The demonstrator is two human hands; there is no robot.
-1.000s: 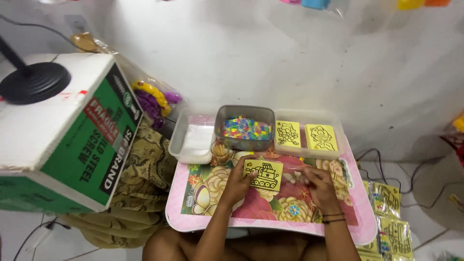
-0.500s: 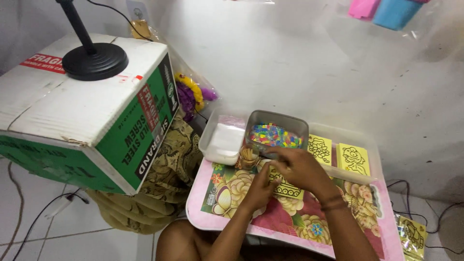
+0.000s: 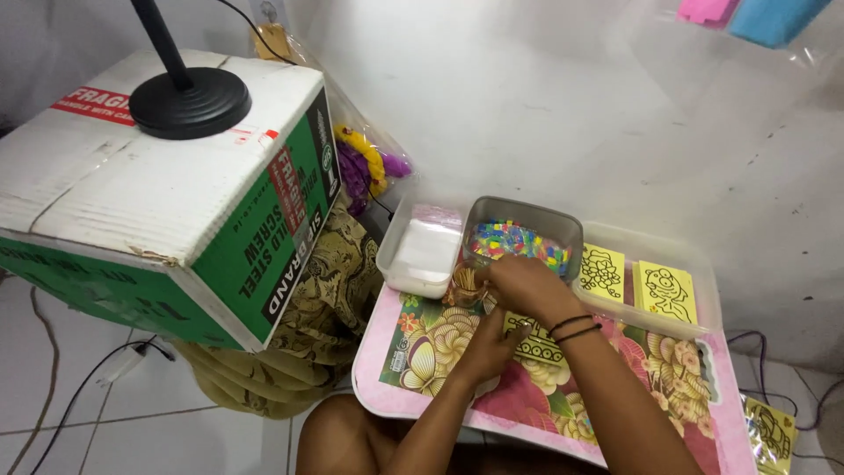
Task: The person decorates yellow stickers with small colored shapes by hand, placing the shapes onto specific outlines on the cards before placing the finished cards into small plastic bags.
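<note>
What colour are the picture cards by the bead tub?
Yellow cards with black line drawings, seen in the head view.

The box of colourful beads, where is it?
In the head view, the box of colourful beads sits at the back of the pink tray, between the white tub on its left and the yellow picture cards on its right, just beyond the right hand.

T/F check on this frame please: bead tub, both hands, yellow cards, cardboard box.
1. The grey tub holds mixed-colour beads. True.
2. The right hand is beside that tub, over the pink tray. True.
3. The left hand rests on the cardboard box. False: it is on the tray, under the right hand.
4. The two yellow cards lie on the floor. False: they sit in a clear tub.
5. A black lamp base stands on the box. True.
</note>
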